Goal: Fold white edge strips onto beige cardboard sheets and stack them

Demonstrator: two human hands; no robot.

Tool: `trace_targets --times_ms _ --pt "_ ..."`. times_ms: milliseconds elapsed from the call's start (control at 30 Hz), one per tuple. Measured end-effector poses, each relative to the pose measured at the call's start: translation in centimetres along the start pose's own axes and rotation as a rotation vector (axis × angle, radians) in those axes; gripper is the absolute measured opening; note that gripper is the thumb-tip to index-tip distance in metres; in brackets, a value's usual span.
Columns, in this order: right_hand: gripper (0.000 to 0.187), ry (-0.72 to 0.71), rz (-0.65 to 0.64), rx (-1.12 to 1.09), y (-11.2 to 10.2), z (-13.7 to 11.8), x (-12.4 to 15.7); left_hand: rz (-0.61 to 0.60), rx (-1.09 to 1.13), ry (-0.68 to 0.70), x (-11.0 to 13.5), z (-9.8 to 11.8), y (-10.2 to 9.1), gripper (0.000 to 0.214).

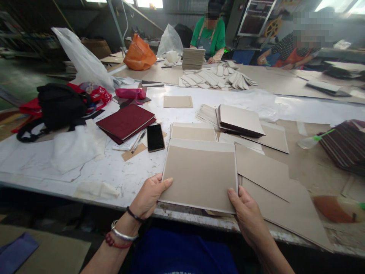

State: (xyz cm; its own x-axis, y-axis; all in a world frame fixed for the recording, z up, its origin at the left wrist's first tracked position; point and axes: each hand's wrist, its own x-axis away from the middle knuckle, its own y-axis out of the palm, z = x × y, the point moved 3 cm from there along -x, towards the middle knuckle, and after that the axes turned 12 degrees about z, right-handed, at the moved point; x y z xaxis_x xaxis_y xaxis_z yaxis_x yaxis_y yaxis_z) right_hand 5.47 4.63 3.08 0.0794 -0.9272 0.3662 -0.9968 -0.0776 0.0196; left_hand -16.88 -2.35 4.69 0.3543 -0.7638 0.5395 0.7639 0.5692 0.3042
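Observation:
A flat tan cardboard panel [201,177] with a pale border is held between both hands, over the near edge of the table. My left hand [152,192] pinches its left edge, thumb on top. On the opposite edge, my right hand [245,205] grips the lower corner the same way. The fingers beneath are partly hidden by the panel. Just behind it lies a stack of similar pale-bordered panels [194,132]. Larger plain cardboard sheets [288,205] lie under and beside my right hand.
Dark-edged covers [241,120] are piled beyond the panel. At left are a phone [155,137], maroon folders [127,122], a pen [138,142] and a black bag [61,104]. A brush bottle [310,142] stands right. Two people work across the table, near heaped card strips [211,78].

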Motion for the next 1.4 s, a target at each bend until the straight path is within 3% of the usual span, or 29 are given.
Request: trace_targets --times_ms 367,633,867,1033,1200,1300,1400 --pt "0.041 -0.206 0.066 0.358 0.1 0.5 0.4 0.041 -0.016 0.02 0.6 -0.5 -1.0 0.053" --pt "0.037 -0.299 0.06 0.368 1.0 0.4 0.6 0.082 -0.057 -0.057 0.5 -1.4 -2.2 0.052" --pt "0.033 -0.348 0.082 0.432 1.1 -0.8 -2.1 0.069 -0.131 0.017 -1.2 -0.5 -1.1 0.043" --pt "0.029 -0.346 0.09 0.754 1.2 -1.7 -5.1 0.117 -0.472 0.175 -3.6 0.3 -0.7 0.029" --pt "0.034 -0.246 0.043 1.124 0.8 -1.4 -6.3 0.246 -0.871 0.216 -4.7 0.5 -1.5 0.033" --pt "0.039 -0.218 0.022 1.239 0.6 -1.5 -6.5 0.269 -1.189 0.3 -4.6 1.0 -1.5 0.038" --pt "0.04 -0.196 -0.017 1.28 0.7 -1.6 -6.7 0.253 -1.268 0.292 -4.5 1.3 -1.4 0.039"
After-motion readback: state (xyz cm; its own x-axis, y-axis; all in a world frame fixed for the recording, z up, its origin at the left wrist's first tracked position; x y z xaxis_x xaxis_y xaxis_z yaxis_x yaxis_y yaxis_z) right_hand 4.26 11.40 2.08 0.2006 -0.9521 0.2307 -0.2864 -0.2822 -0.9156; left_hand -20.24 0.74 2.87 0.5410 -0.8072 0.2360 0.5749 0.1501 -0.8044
